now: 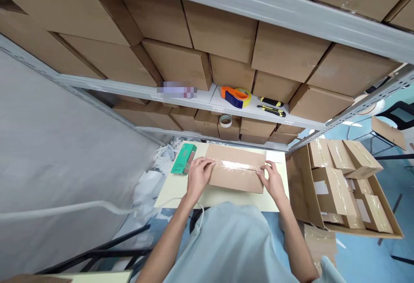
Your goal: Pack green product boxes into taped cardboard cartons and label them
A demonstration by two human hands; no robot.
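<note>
A flat brown cardboard box (237,181) lies on the pale yellow table, with a shiny strip of clear packing tape (237,165) along its middle seam. At the box's left edge my left hand (199,176) is closed, thumb and fingers pinching near the tape's left end. My right hand (273,180) grips the opposite edge, its thumb and fingertips closed by the tape's right end. A green carton (183,158) lies just left of my left hand. What the fingertips press under the edges is hidden.
An orange and blue tape dispenser (235,96) and black and yellow utility knives (271,110) lie on the shelf ahead, near a tape roll (225,121). Several cartons fill the shelves. At right stands a large open box (302,188) of taped cartons. Crumpled white paper (147,188) lies left.
</note>
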